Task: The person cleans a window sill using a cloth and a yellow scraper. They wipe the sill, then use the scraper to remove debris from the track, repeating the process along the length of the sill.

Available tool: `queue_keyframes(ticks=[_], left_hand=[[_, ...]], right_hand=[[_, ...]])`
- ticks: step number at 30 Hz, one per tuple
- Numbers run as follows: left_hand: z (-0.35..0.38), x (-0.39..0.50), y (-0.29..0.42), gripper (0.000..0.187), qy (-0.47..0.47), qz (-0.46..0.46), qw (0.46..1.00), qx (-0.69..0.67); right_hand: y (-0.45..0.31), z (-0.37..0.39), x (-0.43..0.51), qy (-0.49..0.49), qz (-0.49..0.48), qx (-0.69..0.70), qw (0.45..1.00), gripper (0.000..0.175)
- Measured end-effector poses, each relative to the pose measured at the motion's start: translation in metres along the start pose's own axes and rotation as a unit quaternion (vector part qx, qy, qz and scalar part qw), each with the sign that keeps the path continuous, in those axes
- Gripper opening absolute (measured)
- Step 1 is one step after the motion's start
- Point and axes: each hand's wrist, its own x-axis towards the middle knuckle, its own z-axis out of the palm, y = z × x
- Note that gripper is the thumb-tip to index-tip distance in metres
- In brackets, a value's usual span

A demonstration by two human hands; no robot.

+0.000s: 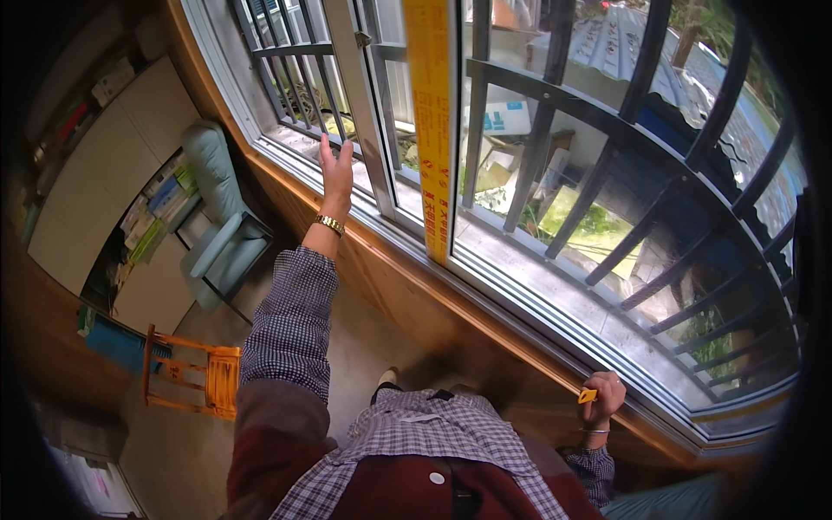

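My left hand (pixel 336 170) is raised at the left part of the sliding window, fingers apart and holding nothing. It is just left of the aluminium sash frame (pixel 364 117); whether it touches the frame I cannot tell. A metal latch (pixel 363 39) sits higher on that frame. Down at the right, my right hand (pixel 604 398) is closed around a tool with a yellow end (pixel 587 395), close to the wooden sill (pixel 513 376). The rest of that tool is hidden in the fist. Yellow tape (pixel 429 130) with printed writing runs up the window between my hands.
Dark metal bars (pixel 585 107) stand outside the glass. On the left are a pale green armchair (pixel 224 214), a wooden chair (pixel 221 380) and a cabinet (pixel 110 162) with books or papers. A pale green cushioned surface (pixel 676 500) lies at the lower right.
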Motion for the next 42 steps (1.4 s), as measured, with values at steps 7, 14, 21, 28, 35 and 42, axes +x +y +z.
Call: queue_keyframes(ticks=[7,14,21,28,35,42], left_hand=[[0.004,0.006,-0.031,0.055,-0.200,-0.065,0.977,-0.034],[0.001,-0.018,-0.016,0.068,-0.317,0.018,0.942,-0.105],[0.019,-0.041,-0.032,0.105,-0.382,0.016,0.916,-0.119],[0.044,-0.083,-0.051,0.092,-0.422,0.026,0.890,-0.172],[0.062,-0.108,-0.092,0.084,-0.412,-0.087,0.863,-0.279],[0.089,-0.077,-0.133,0.069,-0.459,-0.105,0.851,-0.233]], right_hand=[[-0.073,0.101,0.016,-0.033,0.025,0.017,0.999,0.011],[-0.113,0.155,0.040,-0.048,0.054,0.032,0.997,0.011],[-0.110,0.157,0.062,-0.064,0.067,-0.003,0.996,0.010],[-0.110,0.138,0.047,-0.052,0.102,-0.034,0.993,0.011],[-0.112,0.113,0.026,-0.033,0.139,-0.059,0.988,0.016],[-0.126,0.087,-0.002,-0.008,0.196,-0.105,0.975,0.015]])
